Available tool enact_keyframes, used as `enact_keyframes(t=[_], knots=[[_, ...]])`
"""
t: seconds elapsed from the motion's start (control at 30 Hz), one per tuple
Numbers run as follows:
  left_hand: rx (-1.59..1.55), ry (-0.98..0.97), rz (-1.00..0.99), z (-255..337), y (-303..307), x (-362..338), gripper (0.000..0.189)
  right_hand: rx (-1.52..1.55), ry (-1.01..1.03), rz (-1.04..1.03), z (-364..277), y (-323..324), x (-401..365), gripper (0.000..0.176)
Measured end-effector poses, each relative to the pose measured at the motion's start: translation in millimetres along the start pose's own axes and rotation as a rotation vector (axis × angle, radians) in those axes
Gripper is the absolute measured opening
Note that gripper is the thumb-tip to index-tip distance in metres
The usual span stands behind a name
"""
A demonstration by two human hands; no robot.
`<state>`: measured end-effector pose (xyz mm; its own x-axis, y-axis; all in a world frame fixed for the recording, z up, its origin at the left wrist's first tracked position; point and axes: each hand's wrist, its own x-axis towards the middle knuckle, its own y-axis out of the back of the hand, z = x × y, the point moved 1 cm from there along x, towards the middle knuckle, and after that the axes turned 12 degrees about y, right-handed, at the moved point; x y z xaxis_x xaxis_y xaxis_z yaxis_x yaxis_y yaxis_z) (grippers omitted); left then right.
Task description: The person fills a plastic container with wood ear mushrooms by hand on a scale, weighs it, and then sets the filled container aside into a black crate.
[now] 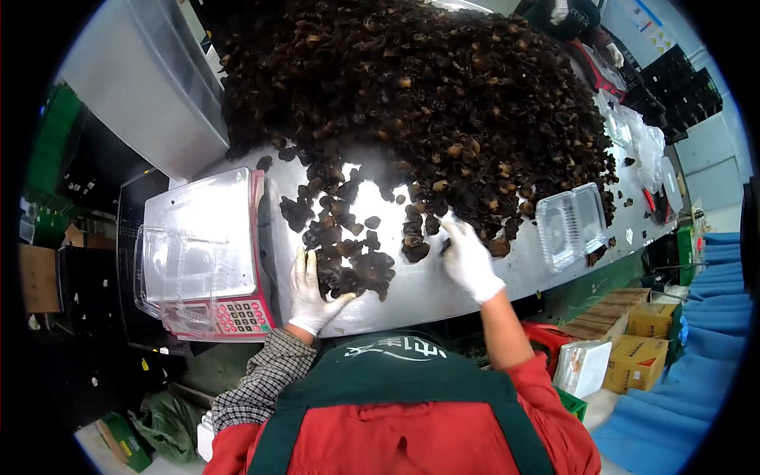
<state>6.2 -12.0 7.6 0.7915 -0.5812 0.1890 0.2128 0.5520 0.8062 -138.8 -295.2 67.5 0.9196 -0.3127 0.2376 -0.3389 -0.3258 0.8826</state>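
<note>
A large heap of dark brown wood ear mushrooms [396, 87] covers the metal table [427, 297]. Near the front edge, my left hand [311, 294], in a white glove, is open, thumb apart from the fingers, beside a small cluster of dark pieces [366, 273]. My right hand [469, 260], also gloved in white, reaches to the near edge of the heap. Its fingertips are bent down among dark pieces, and what they hold, if anything, is too small to tell.
Left of my left hand is a red scale [202, 237] with a clear plastic box [178, 277] on it. An open clear box [570, 226] lies at the right. Beyond the heap stands a co-worker [566, 16]. A grey bin [150, 87] is at the upper left.
</note>
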Motion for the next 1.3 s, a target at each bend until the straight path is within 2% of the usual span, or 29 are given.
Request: enact_keyframes(t=[0.03, 0.1, 0.17, 0.23, 0.3, 0.33, 0.37, 0.4, 0.43, 0.5, 0.57, 0.63, 0.7, 0.73, 0.77, 0.9, 0.97, 1.03, 1.13, 1.23, 1.3], knots=[[0.0, 0.009, -0.005, -0.1, 0.3, -1.0, 0.119, -0.052, -0.031, 0.01, -14.0, -17.7, 15.5, 0.046], [0.002, 0.007, -0.006, 1.3, 2.2, -0.4, 0.119, -0.004, -0.034, -0.127, -32.3, -39.3, 26.8, 0.052], [0.002, 0.013, -0.003, 2.0, 3.1, 0.5, 0.119, 0.072, 0.105, -0.243, -59.0, -46.5, 17.7, 0.058], [-0.013, 0.033, -0.013, 2.6, 1.9, 0.5, 0.12, 0.319, 0.248, -0.185, -83.8, -36.9, 12.2, 0.061], [-0.011, 0.035, -0.012, 1.5, 2.1, 0.8, 0.121, 0.361, 0.213, -0.126, -78.1, -24.7, 24.4, 0.054], [-0.007, 0.034, -0.017, 0.5, 2.3, 1.1, 0.121, 0.265, 0.221, -0.018, -61.8, -29.4, 33.2, 0.047], [-0.001, 0.032, -0.021, 0.1, 2.6, 1.1, 0.121, 0.191, 0.149, -0.01, -46.0, -32.3, 43.9, 0.045], [0.004, 0.03, -0.021, 0.1, 2.6, 1.8, 0.121, 0.126, 0.214, 0.054, -26.5, -38.1, 58.5, 0.038], [-0.002, 0.031, -0.019, 0.2, 2.3, 2.1, 0.121, 0.013, 0.181, -0.043, -20.5, -33.4, 75.4, 0.031], [-0.009, 0.035, -0.016, -0.1, 2.6, 1.6, 0.121, -0.097, 0.211, -0.091, -5.5, -51.4, 91.7, 0.027], [0.001, 0.041, -0.027, 0.3, 3.8, 0.9, 0.121, -0.203, 0.322, -0.102, -5.6, -67.5, 87.3, 0.025], [-0.004, 0.049, -0.032, -1.1, 2.6, 1.2, 0.121, -0.006, 0.295, -0.247, -29.2, -62.3, 74.6, 0.016], [-0.002, 0.055, -0.038, -1.3, 1.6, 2.4, 0.121, 0.24, 0.433, -0.172, -59.4, -47.0, 72.3, 0.019], [-0.001, 0.058, -0.043, -0.9, 1.7, 1.6, 0.121, 0.226, 0.435, -0.177, -66.7, -41.5, 83.8, 0.021], [0.004, 0.058, -0.047, -1.4, 3.1, 0.8, 0.121, 0.173, 0.347, -0.195, -68.6, -42.6, 97.8, 0.025], [0.008, 0.073, -0.042, -4.8, -0.7, -2.1, 0.123, -0.056, 0.531, 0.095, -51.3, -87.1, 171.2, 0.046], [0.009, 0.076, -0.033, -3.8, 0.9, -2.3, 0.123, -0.192, 0.569, 0.02, -50.2, -113.3, 173.7, 0.054], [-0.006, 0.07, -0.034, -4.3, 2.8, -1.2, 0.122, -0.077, 0.573, -0.204, -66.9, -107.6, 145.4, 0.051], [-0.013, 0.076, -0.029, -2.8, 4.0, -0.6, 0.121, 0.194, 0.621, -0.391, -88.9, -75.1, 110.8, 0.038], [-0.034, 0.085, -0.031, -3.7, 1.6, -1.2, 0.121, 0.275, 0.559, -0.331, -100.0, -58.8, 143.2, 0.028], [-0.03, 0.088, -0.018, -2.5, 0.3, -1.1, 0.122, 0.238, 0.572, -0.201, -103.2, -85.8, 185.7, 0.024]])
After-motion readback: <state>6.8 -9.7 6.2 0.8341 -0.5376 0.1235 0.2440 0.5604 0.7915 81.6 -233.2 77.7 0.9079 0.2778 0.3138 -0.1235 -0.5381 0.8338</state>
